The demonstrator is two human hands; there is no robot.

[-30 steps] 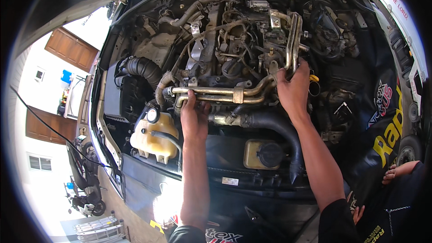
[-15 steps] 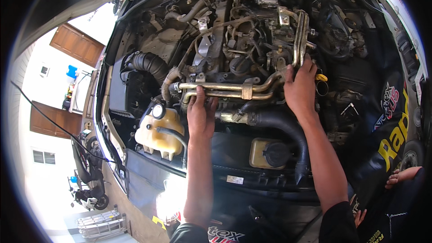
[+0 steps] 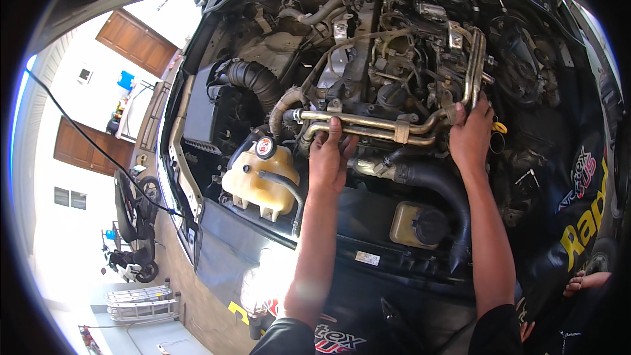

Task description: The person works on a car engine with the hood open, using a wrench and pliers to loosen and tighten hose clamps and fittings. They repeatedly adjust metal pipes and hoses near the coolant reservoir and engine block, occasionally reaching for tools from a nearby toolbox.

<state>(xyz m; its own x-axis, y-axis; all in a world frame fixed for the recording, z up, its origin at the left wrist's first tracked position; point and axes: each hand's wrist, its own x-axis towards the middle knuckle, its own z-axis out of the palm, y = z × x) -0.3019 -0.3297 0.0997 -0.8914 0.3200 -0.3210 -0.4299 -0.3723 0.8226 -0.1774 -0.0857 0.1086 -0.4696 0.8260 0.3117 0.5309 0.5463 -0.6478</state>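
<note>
- Head view, position: your twin-pipe assembly (image 3: 378, 123), brass-toned metal, lies across the front of the engine (image 3: 358, 72) and bends at the right into an upright run (image 3: 472, 69). A clamp band (image 3: 401, 132) ties the two front pipes together.
- Head view, left grip: your left grip (image 3: 327, 164) is mostly closed on the left half of the front pipes, thumb over them, fingers below.
- Head view, right grip: your right grip (image 3: 470, 138) is curled about the foot of the upright run, just past the bend.
- Head view, surroundings: a pale plastic tank (image 3: 261, 177) sits left of your left forearm; a thick black hose (image 3: 437, 187) curves between your forearms. A co-worker's hand (image 3: 582, 283) shows at the right, well apart from yours.
- Head view, handling (judged): expect a rigid piece of moderate weight, awkward because of its angled shape, and slippery if oily. The two points you hold, one on each arm of the bend, suit its balance; avoid loading the pipe ends.
- Head view, limits: your fingertips behind the pipes are hidden, so you cannot confirm how firm either hold is. Whether the far ends are fastened cannot be told. Glare (image 3: 268, 268) washes out the area beside your left forearm.
</note>
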